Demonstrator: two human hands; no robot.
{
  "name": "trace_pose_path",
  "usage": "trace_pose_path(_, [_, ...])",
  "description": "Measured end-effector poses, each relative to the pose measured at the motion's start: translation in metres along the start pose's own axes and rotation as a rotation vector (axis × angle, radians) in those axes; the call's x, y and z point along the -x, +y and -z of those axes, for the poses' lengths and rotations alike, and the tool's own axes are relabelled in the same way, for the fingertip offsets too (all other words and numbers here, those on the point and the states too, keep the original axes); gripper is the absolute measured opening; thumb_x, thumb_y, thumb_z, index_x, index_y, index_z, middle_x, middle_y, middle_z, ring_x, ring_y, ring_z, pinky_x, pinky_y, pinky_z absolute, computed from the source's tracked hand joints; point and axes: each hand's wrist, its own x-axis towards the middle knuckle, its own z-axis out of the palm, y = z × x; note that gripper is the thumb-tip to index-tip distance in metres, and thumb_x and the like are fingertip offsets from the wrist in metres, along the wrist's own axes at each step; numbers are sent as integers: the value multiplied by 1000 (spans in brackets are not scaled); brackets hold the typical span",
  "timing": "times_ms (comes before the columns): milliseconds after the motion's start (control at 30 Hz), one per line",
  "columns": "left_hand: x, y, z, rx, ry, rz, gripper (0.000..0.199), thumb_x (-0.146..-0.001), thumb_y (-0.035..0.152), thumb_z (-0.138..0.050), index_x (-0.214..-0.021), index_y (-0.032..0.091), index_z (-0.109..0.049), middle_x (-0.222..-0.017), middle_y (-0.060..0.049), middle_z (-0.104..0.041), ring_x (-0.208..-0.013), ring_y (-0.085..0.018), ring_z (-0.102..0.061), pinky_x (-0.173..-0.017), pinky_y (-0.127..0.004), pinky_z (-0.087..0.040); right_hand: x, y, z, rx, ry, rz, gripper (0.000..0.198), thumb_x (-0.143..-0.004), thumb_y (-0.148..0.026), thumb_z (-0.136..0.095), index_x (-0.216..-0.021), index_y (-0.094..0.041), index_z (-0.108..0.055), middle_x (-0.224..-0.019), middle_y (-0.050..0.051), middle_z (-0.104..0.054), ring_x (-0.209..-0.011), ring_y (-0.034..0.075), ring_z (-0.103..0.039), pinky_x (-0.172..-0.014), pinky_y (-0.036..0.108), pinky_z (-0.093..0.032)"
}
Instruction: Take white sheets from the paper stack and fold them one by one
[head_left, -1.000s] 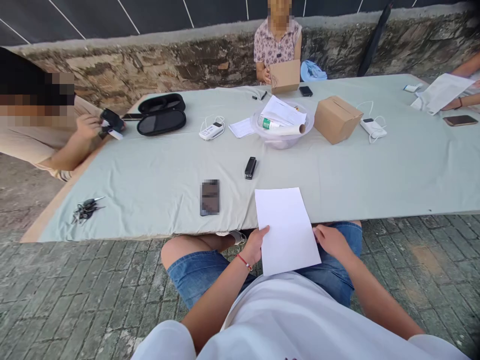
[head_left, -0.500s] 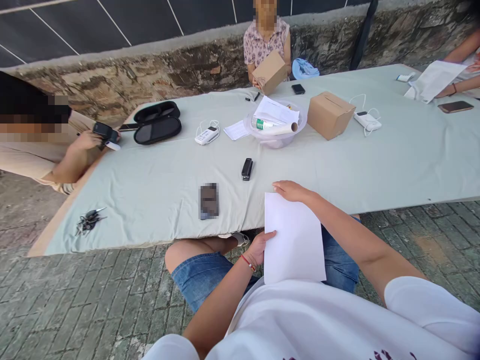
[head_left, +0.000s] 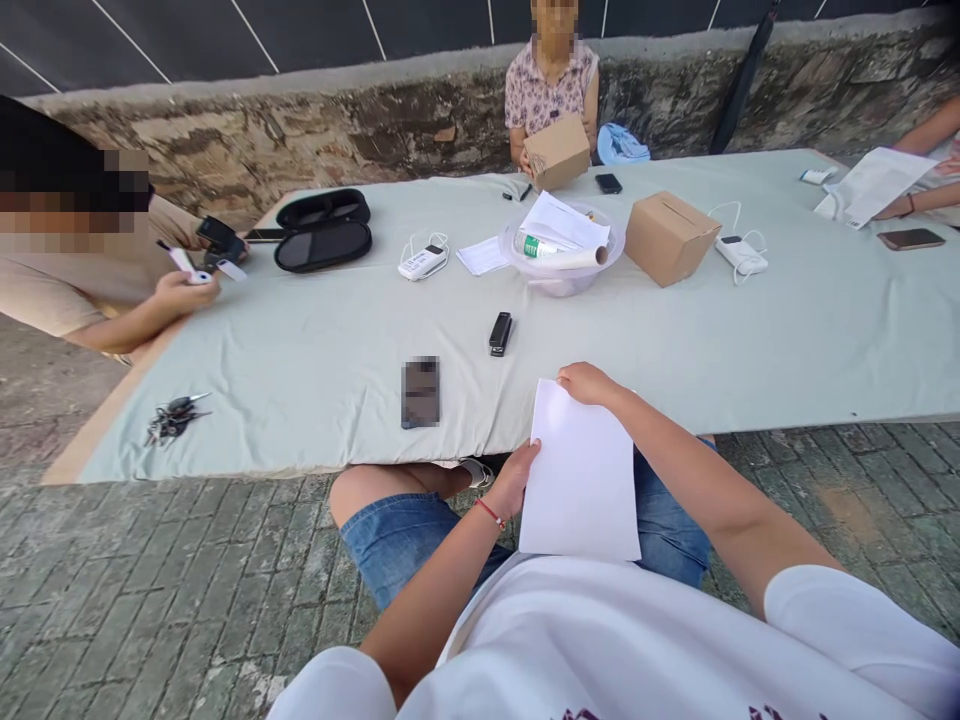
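As I watch remotely, the cloth-covered worktop [head_left: 712, 330] spans my view, and the white paper [head_left: 581, 490] runs from over its near edge down across the lap [head_left: 671, 515]. I see the left hand [head_left: 511, 482] pinching the paper's left side, thumb on top; the right hand [head_left: 591, 383] touches the top edge, but I cannot tell whether its fingers pinch. Leftward lie a blurred dark phone [head_left: 421, 392] and smaller black stapler [head_left: 500, 334].

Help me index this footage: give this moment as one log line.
left hand: holds white paper, left edge | right hand: at its top edge | stapler: on table
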Motion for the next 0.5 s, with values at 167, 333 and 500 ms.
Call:
trace_pose_path(167, [-7,25,-8,-301,135,-308,22,-86,41,-66,-94,20,-65,-91,-6,-69,-90,-23,-62,-85,-32,-47,3,-13,4,41,46,-58,27,-95,-22,-39,-78,-18,-60,-77,8,-62,-66,19,-54,-60,31,-32])
trace_pose_path(333, [-47,65,-20,-498,264,-498,16,-89,29,-64,-76,22,-56,-73,-1,-55,-72,-19,-50,-74,-31,-39,-9,-24,17,78,107,-39,26,-95,-22,-39,-90,-19,-64,-86,9,-66,-74,21,-57,-63,32,-34])
trace_pose_path(500, [-84,95,-25,-504,277,-417,31,-91,27,-59,-64,21,-44,-63,2,-41,-60,-14,-37,-64,-28,-35,-30,-24,34,140,180,126,35,-97,-21,-36,-120,-19,-61,-112,13,-66,-97,26,-60,-76,34,-42])
